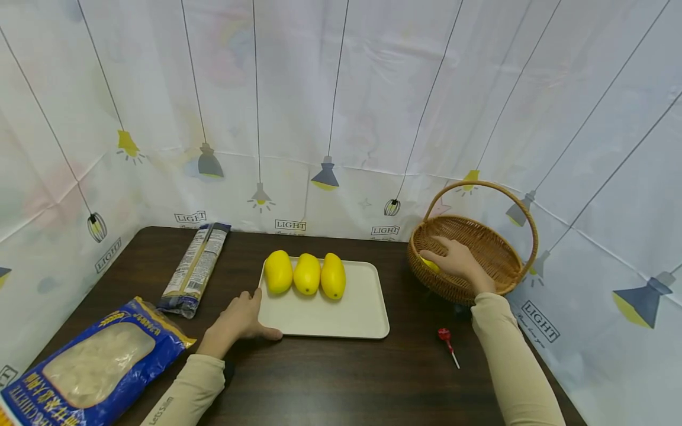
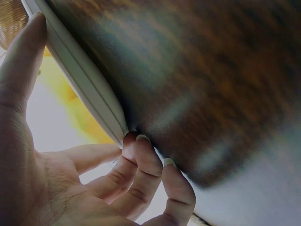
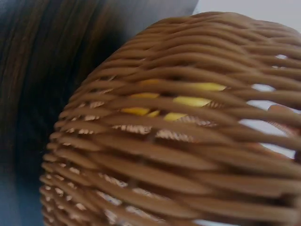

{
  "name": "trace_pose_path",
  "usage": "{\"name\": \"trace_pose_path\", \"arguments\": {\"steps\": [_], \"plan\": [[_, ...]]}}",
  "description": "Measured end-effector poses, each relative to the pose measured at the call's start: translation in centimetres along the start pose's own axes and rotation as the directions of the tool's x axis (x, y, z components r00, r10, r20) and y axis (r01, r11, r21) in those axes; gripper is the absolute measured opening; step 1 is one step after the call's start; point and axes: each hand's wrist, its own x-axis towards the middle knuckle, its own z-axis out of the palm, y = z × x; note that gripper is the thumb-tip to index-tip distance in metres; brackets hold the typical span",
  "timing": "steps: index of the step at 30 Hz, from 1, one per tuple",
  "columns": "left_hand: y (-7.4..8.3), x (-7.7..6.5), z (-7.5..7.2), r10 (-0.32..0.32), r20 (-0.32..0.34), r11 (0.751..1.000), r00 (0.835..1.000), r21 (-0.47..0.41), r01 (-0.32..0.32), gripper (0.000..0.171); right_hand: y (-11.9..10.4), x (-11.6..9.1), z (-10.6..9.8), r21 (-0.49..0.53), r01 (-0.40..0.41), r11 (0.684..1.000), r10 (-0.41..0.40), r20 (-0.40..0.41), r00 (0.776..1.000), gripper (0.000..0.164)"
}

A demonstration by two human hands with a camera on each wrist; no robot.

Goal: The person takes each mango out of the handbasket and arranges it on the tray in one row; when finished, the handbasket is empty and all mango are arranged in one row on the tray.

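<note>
My left hand (image 1: 242, 319) holds the left near corner of a white tray (image 1: 351, 322), with thumb along the near edge and bent fingers at the left edge. Three yellow mango-like fruits (image 1: 306, 274) lie in a row at the tray's far left. My right hand (image 1: 455, 258) reaches into a brown wicker basket (image 1: 495, 251) with an arched handle. Below its thumb, one more yellow fruit (image 1: 430, 264) partly shows. Through the weave in the right wrist view, yellow patches (image 3: 190, 101) appear; most of that hand is hidden there.
A red lollipop (image 1: 447, 346) lies on the dark wooden table (image 1: 341, 378), in front of the basket. At the left are a blue pasta bag (image 1: 101, 361) and a long narrow packet (image 1: 196, 269). A printed white curtain (image 1: 330, 100) hangs behind the table.
</note>
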Motion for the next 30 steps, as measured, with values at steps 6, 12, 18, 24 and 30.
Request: {"name": "trace_pose_path", "arguments": {"steps": [6,12,18,24,30], "plan": [[-0.1,0.1,0.0,0.001,-0.007,1.000,1.000,0.004,-0.001,0.126,1.1,0.4,0.4,-0.022,-0.027,0.999,0.028,0.033,0.999,0.083],[0.0,0.0,-0.1,0.002,-0.003,1.000,1.000,0.004,-0.002,0.126,2.1,0.9,1.1,-0.037,-0.034,0.999,0.036,0.048,0.998,0.084],[0.1,-0.2,-0.1,0.007,-0.007,1.000,1.000,-0.002,-0.007,0.126,3.1,1.5,2.1,-0.039,-0.024,0.999,0.026,0.048,0.999,0.077],[0.0,-0.1,-0.1,0.005,-0.010,1.000,1.000,0.001,-0.005,0.127,3.4,1.8,2.7,-0.019,-0.036,0.999,0.038,0.089,0.995,0.077],[-0.2,0.0,0.1,0.005,-0.020,1.000,1.000,0.001,-0.005,0.128,3.3,2.1,2.7,-0.016,-0.025,1.000,0.026,0.096,0.995,0.073]]}}
